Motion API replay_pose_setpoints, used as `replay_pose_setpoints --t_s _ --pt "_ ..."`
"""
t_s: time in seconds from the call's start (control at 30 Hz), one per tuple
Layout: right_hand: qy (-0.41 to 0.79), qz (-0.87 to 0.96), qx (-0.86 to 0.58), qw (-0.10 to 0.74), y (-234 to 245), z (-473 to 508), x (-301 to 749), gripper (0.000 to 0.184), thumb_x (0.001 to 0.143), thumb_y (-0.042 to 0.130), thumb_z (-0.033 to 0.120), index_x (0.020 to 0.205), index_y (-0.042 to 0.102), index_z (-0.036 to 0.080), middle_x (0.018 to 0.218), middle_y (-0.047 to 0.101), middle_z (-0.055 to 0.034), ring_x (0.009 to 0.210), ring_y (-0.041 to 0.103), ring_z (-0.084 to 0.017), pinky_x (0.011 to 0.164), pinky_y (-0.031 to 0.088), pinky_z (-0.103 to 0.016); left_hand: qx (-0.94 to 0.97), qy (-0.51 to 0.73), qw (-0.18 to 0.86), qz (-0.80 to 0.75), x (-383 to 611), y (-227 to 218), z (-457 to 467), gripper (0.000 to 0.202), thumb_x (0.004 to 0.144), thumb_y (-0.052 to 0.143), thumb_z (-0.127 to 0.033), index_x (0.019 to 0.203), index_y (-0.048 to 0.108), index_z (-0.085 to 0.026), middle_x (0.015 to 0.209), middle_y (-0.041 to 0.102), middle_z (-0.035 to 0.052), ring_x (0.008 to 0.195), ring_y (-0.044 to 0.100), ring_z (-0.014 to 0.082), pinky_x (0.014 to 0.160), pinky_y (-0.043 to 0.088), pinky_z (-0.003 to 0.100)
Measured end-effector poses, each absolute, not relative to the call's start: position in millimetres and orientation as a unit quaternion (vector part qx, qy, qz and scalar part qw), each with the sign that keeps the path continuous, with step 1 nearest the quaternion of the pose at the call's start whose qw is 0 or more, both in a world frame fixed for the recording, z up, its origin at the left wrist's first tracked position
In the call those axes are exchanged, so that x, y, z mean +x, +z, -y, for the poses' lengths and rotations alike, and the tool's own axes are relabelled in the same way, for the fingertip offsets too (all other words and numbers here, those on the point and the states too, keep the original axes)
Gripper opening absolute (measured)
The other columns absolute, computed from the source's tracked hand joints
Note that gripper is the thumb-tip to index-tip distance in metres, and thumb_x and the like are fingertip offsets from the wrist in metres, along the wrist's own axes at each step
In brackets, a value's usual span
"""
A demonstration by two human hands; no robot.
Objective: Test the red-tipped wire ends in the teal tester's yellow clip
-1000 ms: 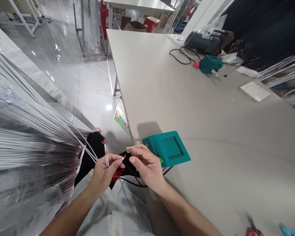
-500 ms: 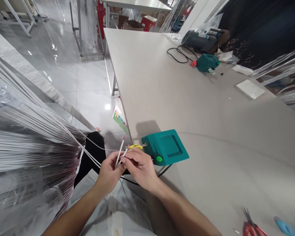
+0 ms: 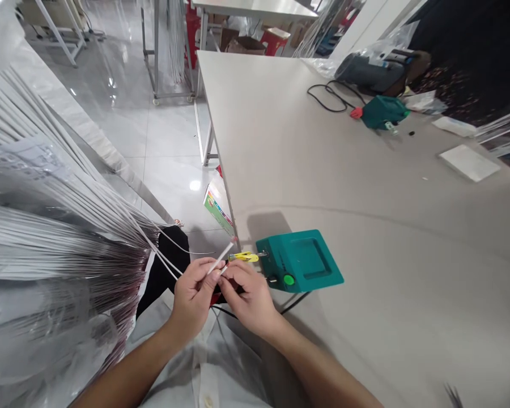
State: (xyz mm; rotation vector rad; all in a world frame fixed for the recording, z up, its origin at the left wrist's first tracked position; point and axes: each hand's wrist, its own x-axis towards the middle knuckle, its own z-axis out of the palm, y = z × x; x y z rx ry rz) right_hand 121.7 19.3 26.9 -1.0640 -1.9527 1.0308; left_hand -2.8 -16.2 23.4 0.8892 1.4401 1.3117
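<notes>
By the surface's (image 3: 365,204) left edge, the right hand (image 3: 251,293), apart a second ago, meets the left hand (image 3: 192,294), so both now pinch wires (image 3: 221,256).

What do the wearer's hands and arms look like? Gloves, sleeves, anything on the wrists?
Left hand and right hand: no gloves. Left forearm and right forearm bare, no sleeves in view, no watch or band on either wrist. Pale grey buttoned shirt, black legwear.
</notes>
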Motion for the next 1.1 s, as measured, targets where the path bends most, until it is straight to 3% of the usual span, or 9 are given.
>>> replay_pose_setpoints --t_s 0.17,0.37,0.63,0.83,1.1 --pt "0.391 0.755 -0.401 0.341 23 -18 120 0.018 0.083 0.046 0.016 0.074 0.061 0.019 0.073 0.059 -0.0046 0.07 0.055 -0.014 0.063 0.047 -0.027 0.378 0.523 0.479 -0.595 -3 23 14 0.01 0.071 0.065 -0.024 0.073 0.073 -0.019 0.085 0.067 0.0068 0.085 0.061 0.0196 0.077 0.048 0.029" --pt "0.377 0.715 -0.435 0.397 31 -22 127 0.015 0.08 0.052 0.015 0.089 0.063 0.02 0.085 0.062 -0.0069 0.079 0.058 -0.016 0.07 0.049 -0.03 0.345 0.508 0.467 -0.636 -8 26 13 0.012 0.069 0.066 -0.025 0.076 0.072 -0.018 0.076 0.071 0.0047 0.072 0.062 0.018 0.071 0.049 0.028" --pt "0.395 0.715 -0.432 0.382 31 -24 129 0.012 0.081 0.052 0.016 0.078 0.063 0.02 0.074 0.062 -0.0041 0.073 0.057 -0.015 0.066 0.048 -0.029 0.36 0.497 0.497 -0.614 -1 24 16 0.01 0.064 0.069 -0.022 0.073 0.073 -0.018 0.07 0.07 0.0038 0.065 0.062 0.0168 0.061 0.049 0.025" --pt "0.373 0.733 -0.421 0.383 28 -24 131 0.013 0.082 0.049 0.015 0.076 0.061 0.02 0.073 0.061 -0.0041 0.071 0.055 -0.015 0.066 0.047 -0.03 0.313 0.499 0.529 -0.61 1 26 19 0.012 0.07 0.065 -0.027 0.069 0.068 -0.016 0.064 0.065 0.002 0.061 0.057 0.0135 0.059 0.046 0.022" --pt "0.347 0.778 -0.413 0.321 34 -25 134 0.015 0.081 0.047 0.015 0.073 0.059 0.02 0.069 0.057 -0.0035 0.066 0.053 -0.015 0.06 0.046 -0.027 0.284 0.512 0.535 -0.609 1 24 20 0.015 0.07 0.065 -0.03 0.074 0.069 -0.016 0.065 0.065 0.0012 0.064 0.057 0.0134 0.063 0.046 0.023"
